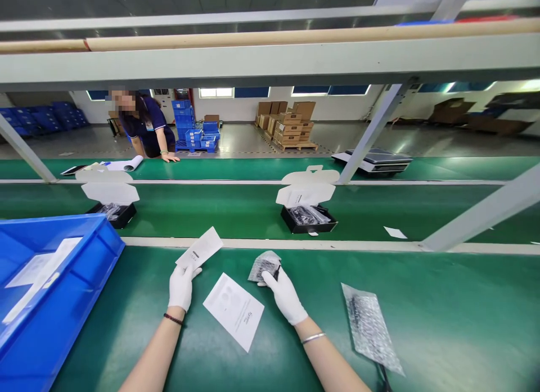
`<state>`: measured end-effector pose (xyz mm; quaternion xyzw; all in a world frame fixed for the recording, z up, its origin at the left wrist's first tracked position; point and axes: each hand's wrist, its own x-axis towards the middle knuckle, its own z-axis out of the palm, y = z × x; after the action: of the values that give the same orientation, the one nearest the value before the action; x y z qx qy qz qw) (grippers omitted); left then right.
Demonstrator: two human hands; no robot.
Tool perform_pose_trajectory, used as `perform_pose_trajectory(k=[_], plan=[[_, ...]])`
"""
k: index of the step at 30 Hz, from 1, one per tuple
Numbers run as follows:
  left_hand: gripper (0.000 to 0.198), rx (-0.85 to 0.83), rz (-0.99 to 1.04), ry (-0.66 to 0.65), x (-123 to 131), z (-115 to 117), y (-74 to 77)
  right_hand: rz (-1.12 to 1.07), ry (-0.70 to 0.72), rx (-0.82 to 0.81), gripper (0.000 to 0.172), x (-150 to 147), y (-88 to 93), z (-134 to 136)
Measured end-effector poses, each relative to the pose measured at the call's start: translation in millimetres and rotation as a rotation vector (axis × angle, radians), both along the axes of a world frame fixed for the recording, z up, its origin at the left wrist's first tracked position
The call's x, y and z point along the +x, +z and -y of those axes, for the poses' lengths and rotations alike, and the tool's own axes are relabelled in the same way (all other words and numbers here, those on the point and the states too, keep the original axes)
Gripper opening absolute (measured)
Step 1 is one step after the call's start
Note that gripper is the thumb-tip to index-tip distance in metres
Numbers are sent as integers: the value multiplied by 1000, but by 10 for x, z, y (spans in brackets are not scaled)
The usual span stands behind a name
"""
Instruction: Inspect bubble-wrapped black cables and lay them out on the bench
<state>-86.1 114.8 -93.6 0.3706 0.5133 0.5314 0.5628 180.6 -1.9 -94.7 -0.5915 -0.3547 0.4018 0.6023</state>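
Note:
My left hand (181,288), in a white glove, grips a white printed booklet (199,249) by its lower end, thumb on top. In my gloved right hand (285,293) is a small bubble-wrap pouch (265,266) with something dark inside, pinched at its right edge. Between the two hands a white printed sheet (234,311) lies flat on the green work surface. To the right of my right forearm rests a longer bubble-wrap bag (373,326), a black cable showing at its lower end.
A blue bin (80,279) with white papers stands at left. Beyond the white rail, open black boxes with white lids (309,219) (120,215) sit on the green belt. Slanted white posts (481,209) and an overhead beam frame the view. A person (147,125) leans on the far side.

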Motion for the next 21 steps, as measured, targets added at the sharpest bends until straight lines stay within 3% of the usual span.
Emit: perform_pose_trajectory(k=[4,9,21], plan=[[16,-41,-88,-24,17,22,45,27,15,-5,60,6,-7,2],[15,-30,6,-11,56,53,116,35,19,-20,61,-18,81,12],[20,30,-35,-37,48,62,98,99,20,-60,60,-7,126,12]])
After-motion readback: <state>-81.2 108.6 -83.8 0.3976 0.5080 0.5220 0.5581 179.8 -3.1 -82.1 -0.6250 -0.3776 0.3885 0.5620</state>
